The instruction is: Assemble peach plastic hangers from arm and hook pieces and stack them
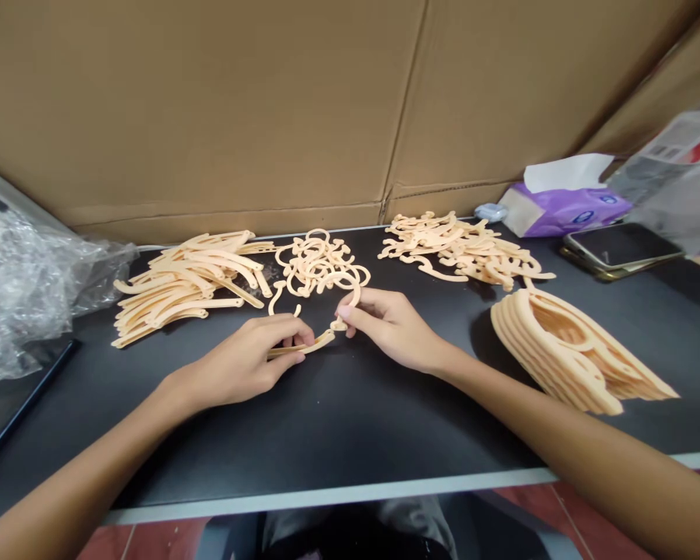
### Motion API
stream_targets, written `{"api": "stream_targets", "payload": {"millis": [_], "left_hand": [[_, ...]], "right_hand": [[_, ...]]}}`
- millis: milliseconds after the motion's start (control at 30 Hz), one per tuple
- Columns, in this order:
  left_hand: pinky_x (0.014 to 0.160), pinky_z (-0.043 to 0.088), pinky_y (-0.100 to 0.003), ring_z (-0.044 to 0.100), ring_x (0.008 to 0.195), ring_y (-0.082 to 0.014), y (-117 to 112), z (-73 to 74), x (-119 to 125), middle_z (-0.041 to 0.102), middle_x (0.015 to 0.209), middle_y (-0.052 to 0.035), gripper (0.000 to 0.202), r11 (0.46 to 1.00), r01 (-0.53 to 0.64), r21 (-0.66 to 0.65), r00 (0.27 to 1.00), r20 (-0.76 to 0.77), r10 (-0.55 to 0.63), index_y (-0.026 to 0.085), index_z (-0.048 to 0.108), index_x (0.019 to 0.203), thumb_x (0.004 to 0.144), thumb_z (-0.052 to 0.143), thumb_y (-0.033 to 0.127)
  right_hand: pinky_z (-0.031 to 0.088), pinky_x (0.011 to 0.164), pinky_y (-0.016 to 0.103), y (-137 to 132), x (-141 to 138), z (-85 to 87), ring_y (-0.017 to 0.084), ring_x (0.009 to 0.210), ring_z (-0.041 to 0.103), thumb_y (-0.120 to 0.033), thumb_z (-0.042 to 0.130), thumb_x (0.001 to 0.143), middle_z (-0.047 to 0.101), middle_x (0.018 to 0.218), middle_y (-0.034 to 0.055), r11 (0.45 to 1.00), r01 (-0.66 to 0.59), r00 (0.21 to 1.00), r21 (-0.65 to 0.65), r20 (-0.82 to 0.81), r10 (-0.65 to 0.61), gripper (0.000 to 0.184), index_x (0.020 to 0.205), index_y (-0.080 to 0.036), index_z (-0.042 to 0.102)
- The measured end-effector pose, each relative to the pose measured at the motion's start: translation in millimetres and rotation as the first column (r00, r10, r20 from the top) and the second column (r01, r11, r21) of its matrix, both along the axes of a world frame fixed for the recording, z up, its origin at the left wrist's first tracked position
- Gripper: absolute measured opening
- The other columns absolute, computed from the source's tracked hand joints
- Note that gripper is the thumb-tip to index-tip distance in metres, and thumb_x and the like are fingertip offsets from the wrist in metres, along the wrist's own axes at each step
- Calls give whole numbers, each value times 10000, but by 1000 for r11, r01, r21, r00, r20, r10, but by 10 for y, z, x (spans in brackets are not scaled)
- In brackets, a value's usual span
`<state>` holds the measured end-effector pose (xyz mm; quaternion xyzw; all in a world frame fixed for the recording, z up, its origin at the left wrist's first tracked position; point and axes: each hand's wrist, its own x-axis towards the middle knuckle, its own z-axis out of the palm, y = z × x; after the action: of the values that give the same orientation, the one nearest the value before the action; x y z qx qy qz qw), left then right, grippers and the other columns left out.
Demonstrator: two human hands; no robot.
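Note:
My left hand is closed around a long curved cream plastic arm, pinching it between thumb and fingers low over the table. My right hand grips a cream plastic hook, its curve pointing up. The hook's base meets the arm's right end; whether they are locked together I cannot tell. Just behind my hands lies a pile of loose hooks. To its left is a heap of long curved arms. Wavy cream pieces are piled at the back right.
At right, beyond my forearm, stands a stack of nested cream hanger-shaped pieces. Behind it are a phone and a purple tissue pack. Clear plastic wrap covers the left side. Cardboard walls the back of the black table.

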<state>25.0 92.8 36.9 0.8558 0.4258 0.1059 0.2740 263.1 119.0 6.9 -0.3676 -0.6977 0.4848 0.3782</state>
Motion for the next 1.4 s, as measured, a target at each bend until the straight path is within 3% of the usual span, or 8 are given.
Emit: {"api": "stream_targets", "payload": {"millis": [133,233,367,533,767,1067,1400], "left_hand": [[799,463,-259,620,896,-150,-63,-71,-78,672,1020,-18,153,998,-12,63,1000,0,12,219,639,1068,991,511,251],[836,471,-296,625,946,-178,-90,-73,-97,677,1042,-43,215,980,23,196,998,-66,-10,211,652,1111,1005,465,211],[839,467,-349,657,888,-195,-120,-26,-93,719,995,-41,263,896,91,434,975,-221,8,209,690,1057,968,456,130],[859,445,-402,679,880,-218,-178,18,-73,749,977,-25,338,788,188,587,934,-355,42,213,696,1009,868,449,29],[787,467,-374,649,883,-242,-223,-78,4,690,959,-86,317,766,210,607,921,-385,53,151,676,968,816,454,-17],[800,458,-348,638,846,-210,-194,-127,11,681,926,-51,187,779,174,602,944,-327,42,183,625,1058,964,478,117],[819,460,-342,649,843,-198,-199,-96,7,714,954,-46,358,758,205,619,953,-304,-10,193,566,1200,907,455,21]], "right_hand": [[445,696,279,-20,-1,14,132,701,587,-350,588,922,628,719,0,1000,-1,1000,-22,7,2,224,799,-173,647],[458,675,269,-28,-1,37,124,681,590,-359,615,913,628,706,1,998,-9,1000,-54,-14,8,231,793,-164,651],[485,619,263,-35,0,62,120,629,618,-389,645,903,650,719,12,995,-9,1000,-97,-23,6,250,813,-156,662],[484,581,252,-48,2,42,117,599,624,-392,649,910,656,678,9,996,8,1000,-88,-9,-9,256,829,-152,679],[484,583,249,-72,-10,53,111,604,625,-394,655,904,666,727,16,996,9,1000,-89,-2,-9,254,823,-154,679],[479,592,251,-69,-14,58,113,612,610,-404,642,909,651,702,8,997,0,1000,-76,13,1,264,805,-163,667],[483,603,248,-70,-23,68,113,624,609,-385,629,909,653,714,8,996,-5,1000,-84,16,7,252,793,-164,665]]}}
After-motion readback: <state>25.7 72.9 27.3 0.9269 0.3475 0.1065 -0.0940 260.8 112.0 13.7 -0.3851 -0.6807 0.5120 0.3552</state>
